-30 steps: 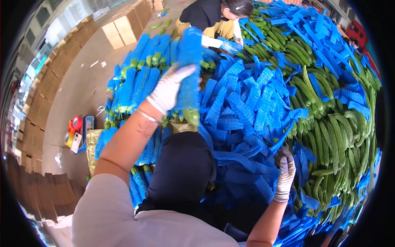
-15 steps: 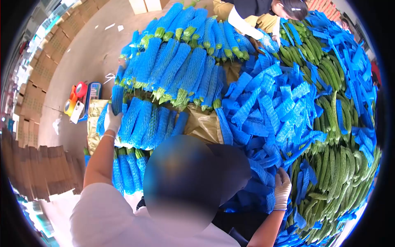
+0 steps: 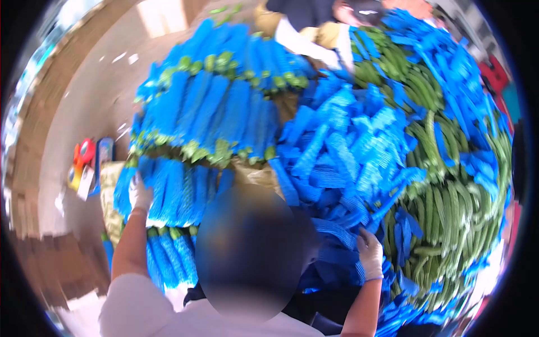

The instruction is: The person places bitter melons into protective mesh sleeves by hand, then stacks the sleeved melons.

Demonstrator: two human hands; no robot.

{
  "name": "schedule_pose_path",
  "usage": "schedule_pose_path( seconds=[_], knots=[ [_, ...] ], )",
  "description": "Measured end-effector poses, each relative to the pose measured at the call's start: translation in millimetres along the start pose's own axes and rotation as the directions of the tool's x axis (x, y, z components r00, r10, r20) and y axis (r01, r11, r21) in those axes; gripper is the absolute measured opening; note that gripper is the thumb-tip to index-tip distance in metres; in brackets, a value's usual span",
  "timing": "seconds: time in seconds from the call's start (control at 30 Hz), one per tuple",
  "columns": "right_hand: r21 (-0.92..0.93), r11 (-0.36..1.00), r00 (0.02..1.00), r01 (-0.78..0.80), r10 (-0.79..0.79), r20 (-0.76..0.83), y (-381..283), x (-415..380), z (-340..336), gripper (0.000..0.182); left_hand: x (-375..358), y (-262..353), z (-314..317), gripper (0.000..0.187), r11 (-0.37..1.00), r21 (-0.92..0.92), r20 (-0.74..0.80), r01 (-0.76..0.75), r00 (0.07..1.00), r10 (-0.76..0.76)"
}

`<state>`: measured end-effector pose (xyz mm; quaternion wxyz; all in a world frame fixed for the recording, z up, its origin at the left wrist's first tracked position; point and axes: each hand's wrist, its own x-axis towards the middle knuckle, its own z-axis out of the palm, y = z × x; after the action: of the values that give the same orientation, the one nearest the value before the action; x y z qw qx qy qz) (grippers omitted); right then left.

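My gloved left hand (image 3: 140, 196) is at the left end of a row of blue-sleeved gourds (image 3: 182, 191). Its fingers, somewhat blurred, are closed around a sleeved gourd (image 3: 146, 167) there. On the other side, my gloved right hand (image 3: 370, 255) is at the near edge of a heap of loose blue mesh sleeves (image 3: 342, 149). Its bent fingers close on a blue mesh sleeve (image 3: 340, 256); the fingertips are partly hidden. Bare long green gourds (image 3: 449, 216) lie to the right of this hand. My head covers the lower middle.
More sleeved gourds lie stacked in rows (image 3: 205, 109) beyond my left hand. Tape and tools (image 3: 84, 160) sit on the floor at left, near cardboard (image 3: 56, 264). Across the heap, another person's sleeved arm (image 3: 306, 45) reaches in.
The whole view has shifted and blurred. My left hand has come down slightly toward the row with the sleeved gourd, which stood higher before. My right hand has moved only a little.
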<state>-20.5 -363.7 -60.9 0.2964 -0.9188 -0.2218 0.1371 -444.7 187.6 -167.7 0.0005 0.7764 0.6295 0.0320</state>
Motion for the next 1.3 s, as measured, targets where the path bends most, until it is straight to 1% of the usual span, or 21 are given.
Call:
schedule_pose_path(
  seconds=[0.07, 0.1, 0.13, 0.2, 0.33, 0.4, 0.47, 0.6, 0.7, 0.73, 0.8, 0.83, 0.9, 0.93, 0.97, 1.07, 1.13, 1.17, 1.2, 1.27, 1.3],
  knots=[
    [-0.002, 1.000, 1.000, -0.012, 0.012, -0.006, -20, -3, -8, 0.030, 9, 50, -25, 0.078, 0.985, -0.152, -0.017, -0.081, 0.997, 0.079],
    [-0.031, 0.999, 0.999, -0.032, 0.033, 0.029, -28, -3, -13, 0.030, 16, 72, -28, 0.069, 0.946, -0.219, -0.093, -0.239, 0.970, 0.224],
    [-0.056, 0.997, 0.996, -0.044, 0.048, 0.073, -33, -4, -17, 0.031, 18, 104, -42, 0.056, 0.828, -0.379, -0.172, -0.414, 0.910, 0.376],
    [-0.067, 0.998, 0.996, -0.017, 0.022, 0.089, -20, -4, -12, 0.033, 10, 179, -68, 0.043, 0.599, -0.569, -0.207, -0.563, 0.803, 0.558],
    [-0.125, 0.986, 0.976, 0.112, -0.085, 0.202, -19, -2, -8, 0.039, -39, 320, -107, 0.041, 0.349, -0.681, 0.020, -0.644, 0.460, 0.888],
    [-0.126, 0.988, 0.978, 0.091, -0.065, 0.199, -18, -5, -7, 0.040, -50, 376, -84, 0.045, 0.339, -0.749, 0.269, -0.569, 0.206, 0.941],
    [-0.143, 0.978, 0.971, 0.151, -0.119, 0.208, -12, -8, -7, 0.038, -71, 413, -68, 0.052, 0.391, -0.737, 0.387, -0.551, 0.131, 0.913],
    [-0.186, 0.967, 0.959, 0.176, -0.125, 0.255, -2, -9, -7, 0.039, -85, 450, -7, 0.063, 0.523, -0.467, 0.473, -0.713, 0.299, 0.829],
    [-0.220, 0.961, 0.949, 0.169, -0.098, 0.301, -12, -5, -22, 0.040, -98, 480, -39, 0.045, 0.582, -0.484, 0.495, -0.653, 0.345, 0.798],
    [-0.169, 0.963, 0.957, 0.210, -0.167, 0.238, -13, -4, -25, 0.039, -107, 488, -62, 0.035, 0.474, -0.596, 0.349, -0.648, 0.322, 0.880],
    [-0.027, 0.943, 0.937, 0.330, -0.331, -0.112, -26, -2, -33, 0.041, -127, 505, -98, 0.014, 0.153, -0.738, -0.011, -0.657, 0.238, 0.971],
    [-0.024, 0.943, 0.936, 0.331, -0.332, -0.117, -34, -1, -35, 0.041, -135, 511, -112, 0.014, 0.102, -0.750, -0.025, -0.654, 0.182, 0.983],
    [-0.024, 0.901, 0.815, 0.434, -0.404, -0.416, -44, 3, -42, 0.048, -165, 522, -161, 0.013, -0.014, -0.770, -0.042, -0.638, 0.029, 0.999],
    [0.049, 0.840, 0.758, 0.540, -0.460, -0.463, -44, 5, -47, 0.055, -190, 526, -191, 0.012, -0.078, -0.778, -0.046, -0.623, -0.067, 0.997],
    [0.067, 0.828, 0.740, 0.557, -0.459, -0.493, -47, 4, -53, 0.057, -209, 530, -209, 0.013, -0.100, -0.810, -0.023, -0.578, -0.139, 0.990],
    [0.165, 0.796, 0.715, 0.582, -0.404, -0.571, -46, 1, -64, 0.062, -253, 533, -219, 0.021, 0.016, -0.977, 0.041, -0.214, -0.114, 0.993],
    [0.252, 0.763, 0.713, 0.594, -0.355, -0.605, -41, 0, -65, 0.065, -282, 525, -243, 0.034, 0.182, -0.943, 0.166, 0.277, -0.080, 0.983],
    [0.418, 0.672, 0.735, 0.611, -0.286, -0.615, -36, -2, -65, 0.067, -288, 522, -238, 0.043, 0.185, -0.926, 0.162, 0.329, -0.097, 0.982],
    [0.572, 0.553, 0.768, 0.606, -0.219, -0.602, -33, -5, -65, 0.070, -302, 520, -240, 0.048, 0.124, -0.953, 0.098, 0.276, -0.104, 0.990],
    [0.762, 0.331, 0.831, 0.556, -0.189, -0.524, -36, -19, -74, 0.073, -319, 515, -223, 0.055, -0.110, -0.994, -0.110, 0.005, -0.078, 0.991],
    [0.756, 0.354, 0.834, 0.550, -0.198, -0.515, -36, -25, -76, 0.073, -324, 514, -216, 0.057, -0.061, -0.997, -0.059, -0.047, -0.044, 0.997]
  ],
)
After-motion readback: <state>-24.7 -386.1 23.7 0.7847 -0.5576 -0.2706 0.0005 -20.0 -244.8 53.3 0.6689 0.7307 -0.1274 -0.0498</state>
